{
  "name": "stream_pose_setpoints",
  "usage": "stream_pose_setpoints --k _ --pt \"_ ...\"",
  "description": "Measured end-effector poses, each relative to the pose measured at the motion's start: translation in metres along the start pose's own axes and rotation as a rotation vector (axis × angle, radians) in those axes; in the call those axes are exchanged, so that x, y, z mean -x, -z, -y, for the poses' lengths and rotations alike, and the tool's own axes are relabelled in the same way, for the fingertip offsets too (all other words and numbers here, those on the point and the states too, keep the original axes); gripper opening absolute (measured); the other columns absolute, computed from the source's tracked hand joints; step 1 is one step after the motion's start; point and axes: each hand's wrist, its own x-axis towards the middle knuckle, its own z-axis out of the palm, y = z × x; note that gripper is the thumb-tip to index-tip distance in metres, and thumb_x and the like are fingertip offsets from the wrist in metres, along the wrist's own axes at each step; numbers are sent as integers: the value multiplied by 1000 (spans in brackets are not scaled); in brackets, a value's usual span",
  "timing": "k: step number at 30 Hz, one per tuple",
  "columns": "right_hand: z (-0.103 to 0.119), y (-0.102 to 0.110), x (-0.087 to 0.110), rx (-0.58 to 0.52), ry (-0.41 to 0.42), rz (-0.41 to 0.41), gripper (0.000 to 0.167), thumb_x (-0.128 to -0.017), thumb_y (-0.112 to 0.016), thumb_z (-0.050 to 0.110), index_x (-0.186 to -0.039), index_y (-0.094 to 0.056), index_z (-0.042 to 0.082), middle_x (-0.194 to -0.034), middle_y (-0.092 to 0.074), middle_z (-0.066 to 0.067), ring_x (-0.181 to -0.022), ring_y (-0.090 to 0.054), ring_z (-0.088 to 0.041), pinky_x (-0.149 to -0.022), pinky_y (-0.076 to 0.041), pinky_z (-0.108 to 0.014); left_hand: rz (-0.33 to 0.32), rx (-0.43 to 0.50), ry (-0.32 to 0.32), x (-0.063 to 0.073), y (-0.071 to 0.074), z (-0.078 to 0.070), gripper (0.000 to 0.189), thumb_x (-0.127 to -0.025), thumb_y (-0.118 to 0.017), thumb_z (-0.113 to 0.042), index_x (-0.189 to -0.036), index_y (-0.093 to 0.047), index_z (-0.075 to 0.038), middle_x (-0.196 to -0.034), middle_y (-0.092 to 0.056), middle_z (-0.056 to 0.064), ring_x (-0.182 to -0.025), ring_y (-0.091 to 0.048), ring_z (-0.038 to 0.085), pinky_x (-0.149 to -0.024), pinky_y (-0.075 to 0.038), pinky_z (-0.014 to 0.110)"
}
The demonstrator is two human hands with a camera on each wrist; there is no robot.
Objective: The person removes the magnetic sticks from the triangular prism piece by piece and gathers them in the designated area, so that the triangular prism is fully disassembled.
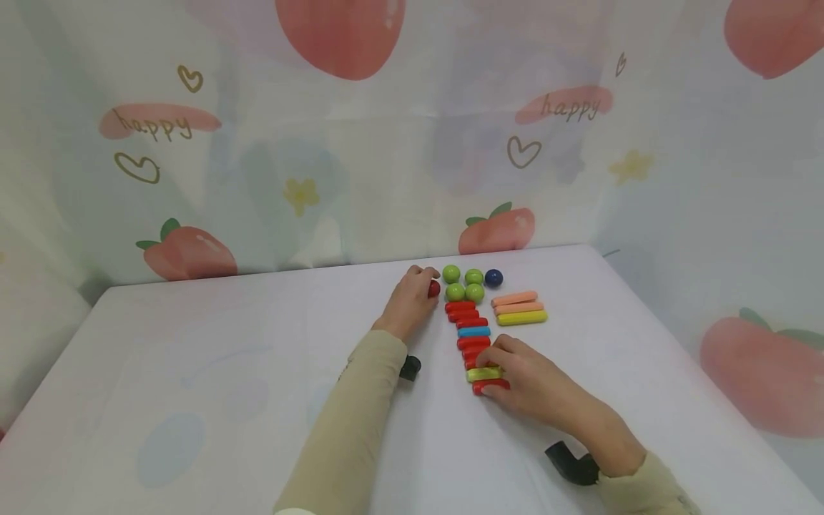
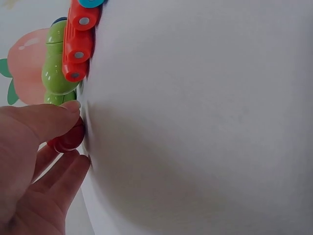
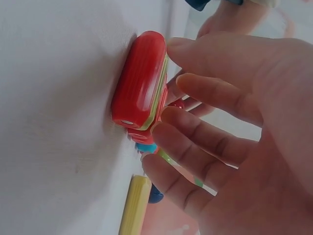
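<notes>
My left hand [image 1: 407, 304] holds a glossy dark red ball [image 1: 434, 289] close to the table, left of several green balls [image 1: 455, 292]. In the left wrist view the thumb lies over the red ball [image 2: 73, 137], with the fingers on its other side. My right hand [image 1: 533, 379] reaches over the near end of a column of short plastic sticks, its thumb at the nearest red stick [image 3: 139, 81]. Its other fingers extend loosely past the yellow-green stick [image 1: 483, 374] toward the red sticks beyond. A blue stick [image 1: 473, 332] lies mid-column among red ones.
A dark blue ball [image 1: 493, 278] sits right of the green ones. Two peach sticks [image 1: 515, 299] and a yellow stick [image 1: 523, 317] lie right of the column. The white table [image 1: 212, 400] meets a fruit-printed cloth [image 1: 386, 179] at the back. Dark wrist devices [image 1: 573, 465] show at both wrists.
</notes>
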Motion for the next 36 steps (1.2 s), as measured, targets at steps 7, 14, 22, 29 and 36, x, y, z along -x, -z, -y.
stream_pose_setpoints --k 7,14,22,29,36 --pt "-3 2 -3 -63 -23 28 26 -84 -79 16 -106 -66 19 -101 -59 3 -94 -56 -12 -80 -59 -27 17 -35 9 -1 1 3 52 -90 -72 -10 -138 -52 -12 -135 -54 13 -120 -58 23 -105 -50 32" --pt "-3 7 -7 -88 -16 39 24 -87 -75 15 -109 -65 17 -102 -60 1 -95 -58 -13 -80 -60 -30 79 -73 38 8 7 10 73 -89 -75 -19 -151 -37 -19 -151 -41 10 -135 -46 24 -108 -47 37" --pt "-3 12 -6 -93 -3 21 25 -88 -74 14 -112 -65 14 -104 -60 0 -96 -58 -14 -79 -59 -29 33 -167 -52 26 23 20 80 -89 -75 -27 -154 -31 -12 -153 -40 16 -138 -44 32 -114 -41 43" --pt "-4 14 -6 -76 0 -24 27 -88 -75 17 -112 -65 15 -102 -58 0 -94 -58 -16 -78 -59 -32 -16 -239 -115 51 34 14 82 -91 -72 -33 -155 -26 -9 -155 -37 14 -142 -39 30 -118 -35 43" --pt "-1 16 -8 -46 54 -133 28 -88 -75 14 -114 -65 11 -112 -62 -6 -103 -60 -23 -83 -60 -39 -110 -180 -151 82 42 13 79 -93 -69 -31 -156 -27 -7 -156 -37 15 -143 -39 31 -118 -36 45"
